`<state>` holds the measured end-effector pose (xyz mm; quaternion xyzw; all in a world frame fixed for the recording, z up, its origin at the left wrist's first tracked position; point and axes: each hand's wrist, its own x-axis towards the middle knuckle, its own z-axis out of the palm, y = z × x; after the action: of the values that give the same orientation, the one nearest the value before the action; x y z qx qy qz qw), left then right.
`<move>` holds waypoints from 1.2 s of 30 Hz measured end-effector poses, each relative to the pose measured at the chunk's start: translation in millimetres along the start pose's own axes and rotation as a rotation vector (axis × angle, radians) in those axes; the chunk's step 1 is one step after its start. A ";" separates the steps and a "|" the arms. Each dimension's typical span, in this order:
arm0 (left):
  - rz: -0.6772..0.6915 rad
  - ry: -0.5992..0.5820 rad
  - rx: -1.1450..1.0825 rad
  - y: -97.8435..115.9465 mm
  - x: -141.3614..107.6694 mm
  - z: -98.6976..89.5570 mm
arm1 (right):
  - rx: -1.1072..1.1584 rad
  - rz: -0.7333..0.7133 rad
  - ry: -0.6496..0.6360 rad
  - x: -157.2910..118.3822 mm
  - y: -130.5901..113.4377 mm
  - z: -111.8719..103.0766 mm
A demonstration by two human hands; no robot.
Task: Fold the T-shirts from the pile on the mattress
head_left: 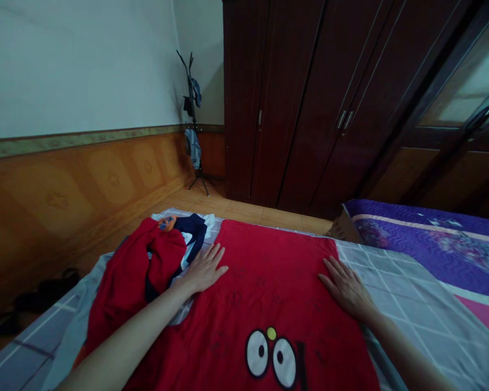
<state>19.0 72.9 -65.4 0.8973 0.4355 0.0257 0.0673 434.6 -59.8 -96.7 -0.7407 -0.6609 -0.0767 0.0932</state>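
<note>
Spread flat across the bed lies a red T-shirt [275, 271] with a cartoon eyes print in its lower middle. My left hand [205, 269] rests palm down on the shirt's left edge, fingers stretched out. On the opposite edge, my right hand [346, 285] lies flat too, its fingers a little spread over the cloth. Neither hand grips the fabric. Close by my left forearm is a heap of crumpled clothes [146, 255], mostly red with navy, white and orange pieces. The shirt's near end runs out of view at the bottom.
A grey checked sheet [395, 282] covers the bed. To the right is a purple flowered bedspread [432, 228]. A dark wardrobe [293, 108] and a coat rack [193, 108] stand beyond. Dark shoes [44, 293] sit on the floor at left.
</note>
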 end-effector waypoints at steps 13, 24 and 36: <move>0.015 0.148 -0.003 5.4 -74.7 28.5 | 0.187 0.367 0.105 -83.7 -25.3 -25.0; 0.070 0.202 -0.045 -14.7 -69.3 44.2 | 0.151 0.535 0.112 -93.4 -6.9 -43.1; 0.077 0.217 -0.049 -19.0 -68.2 53.0 | 0.070 0.446 0.095 -17.7 -9.6 -32.4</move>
<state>-32.5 25.7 -119.7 0.9034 0.4047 0.1359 0.0409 423.3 -83.6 -69.2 -0.8604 -0.4778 -0.0658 0.1645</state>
